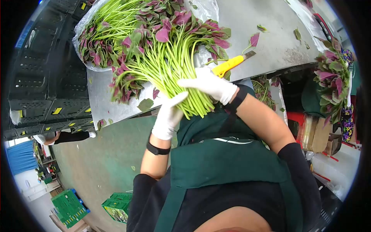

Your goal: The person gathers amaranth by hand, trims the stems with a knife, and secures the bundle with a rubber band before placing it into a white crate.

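Observation:
A thick bunch of red amaranth (166, 65), with pale green stems and purple-green leaves, lies at the table's near edge, its stem ends towards my body. My left hand (168, 115), in a white glove, is closed on the lower left side of the stems, its thumb across them and its other fingers hidden underneath. My right hand (213, 84), also gloved, grips the stems from the right, thumb on top. Just beyond my right hand, a yellow utility knife (231, 65) rests on the table with its blade pointing away to the right.
More amaranth (112, 23) lies in a clear plastic bag on the metal table (270, 23). Black crates (58, 62) are stacked at left. Loose leaves (146, 104) are scattered about. A co-worker's hand-side sleeve area (353, 77) and leafy bunch (331, 79) are at right. Green crates (118, 207) stand on the floor.

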Tool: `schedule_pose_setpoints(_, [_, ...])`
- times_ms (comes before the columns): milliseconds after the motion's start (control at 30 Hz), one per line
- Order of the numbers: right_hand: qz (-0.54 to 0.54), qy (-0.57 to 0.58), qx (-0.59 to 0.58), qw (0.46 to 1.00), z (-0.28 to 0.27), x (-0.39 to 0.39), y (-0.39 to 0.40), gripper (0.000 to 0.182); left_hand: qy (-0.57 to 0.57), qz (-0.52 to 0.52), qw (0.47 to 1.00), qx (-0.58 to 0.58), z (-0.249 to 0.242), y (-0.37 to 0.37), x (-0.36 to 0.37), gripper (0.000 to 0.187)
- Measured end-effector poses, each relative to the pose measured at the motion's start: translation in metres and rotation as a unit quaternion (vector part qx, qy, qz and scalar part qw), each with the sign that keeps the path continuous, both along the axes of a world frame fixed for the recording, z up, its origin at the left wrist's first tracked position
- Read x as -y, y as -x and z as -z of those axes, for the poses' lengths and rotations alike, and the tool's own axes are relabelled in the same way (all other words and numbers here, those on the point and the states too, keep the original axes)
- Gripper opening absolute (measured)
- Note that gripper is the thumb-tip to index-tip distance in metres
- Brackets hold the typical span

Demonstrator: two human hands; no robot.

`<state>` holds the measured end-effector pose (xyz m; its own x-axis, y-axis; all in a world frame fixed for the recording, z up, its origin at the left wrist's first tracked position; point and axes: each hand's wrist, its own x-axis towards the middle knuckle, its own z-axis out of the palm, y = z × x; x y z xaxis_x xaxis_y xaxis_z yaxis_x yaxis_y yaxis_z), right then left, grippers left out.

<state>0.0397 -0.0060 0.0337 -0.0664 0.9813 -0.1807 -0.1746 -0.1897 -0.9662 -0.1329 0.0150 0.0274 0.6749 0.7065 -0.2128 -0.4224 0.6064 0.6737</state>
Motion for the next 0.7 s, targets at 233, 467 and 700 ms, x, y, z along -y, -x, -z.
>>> schedule_pose_setpoints(233, [0.105,-0.143,0.193,0.965,0.006,0.016,0.004,0.046,0.163,0.047,0.981,0.094,0.040,0.016,0.009,0.056])
schedule_pose_setpoints(467, [0.173,-0.232,0.514,0.807,0.010,0.029,0.001,0.040,0.165,0.126,0.969,0.137,0.065,0.023,-0.006,0.062])
schedule_pose_setpoints(700, [0.166,-0.208,0.554,0.789,-0.008,0.033,-0.005,0.039,0.173,0.124,0.961,0.178,0.070,0.011,0.006,0.061])
